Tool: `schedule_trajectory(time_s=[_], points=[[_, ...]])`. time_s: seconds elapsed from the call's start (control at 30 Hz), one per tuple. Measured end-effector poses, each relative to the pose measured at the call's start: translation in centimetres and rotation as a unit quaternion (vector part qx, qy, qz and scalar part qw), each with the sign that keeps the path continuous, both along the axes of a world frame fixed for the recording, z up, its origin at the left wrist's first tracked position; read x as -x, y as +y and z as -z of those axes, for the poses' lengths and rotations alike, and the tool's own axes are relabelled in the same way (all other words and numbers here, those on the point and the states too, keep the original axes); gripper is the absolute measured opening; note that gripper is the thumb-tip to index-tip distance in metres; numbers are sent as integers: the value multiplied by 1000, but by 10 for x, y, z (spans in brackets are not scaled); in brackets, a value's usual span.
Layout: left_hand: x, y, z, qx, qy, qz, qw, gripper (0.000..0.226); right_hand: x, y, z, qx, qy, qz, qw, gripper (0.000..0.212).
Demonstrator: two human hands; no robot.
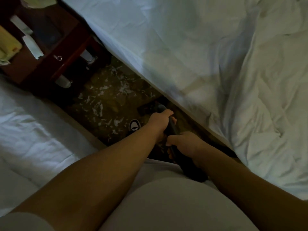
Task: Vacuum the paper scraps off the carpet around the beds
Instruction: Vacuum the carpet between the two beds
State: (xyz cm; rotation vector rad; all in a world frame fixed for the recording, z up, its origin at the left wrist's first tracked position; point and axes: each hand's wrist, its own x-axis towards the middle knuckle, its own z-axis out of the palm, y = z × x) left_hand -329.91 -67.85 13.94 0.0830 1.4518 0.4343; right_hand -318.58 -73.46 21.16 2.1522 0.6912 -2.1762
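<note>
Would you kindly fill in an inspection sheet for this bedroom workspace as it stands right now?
Surface: patterned carpet between two beds, dimly lit.
Job's things: white paper scraps scattered ahead of the black vacuum wand.
Clutter: one shoe on the carpet among the scraps.
Grippers: left hand and right hand both grip the wand.
Cables: nothing seen.
Surroundings: dark wooden nightstand at the far end; white bedding on left bed and right bed.

Glossy wood nightstand (66, 52); crumpled cloth bedding (216, 64).
</note>
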Motion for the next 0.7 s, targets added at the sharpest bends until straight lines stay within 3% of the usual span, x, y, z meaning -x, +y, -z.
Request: schedule_trajectory(time_s=[0.3,0.7], points=[[146,122,9,-9,50,21,998,23,144,122,18,-1,-1,-25,1000,17],[249,216,30,-28,56,-117,991,42,234,237,49,-36,9,-147,988,15]])
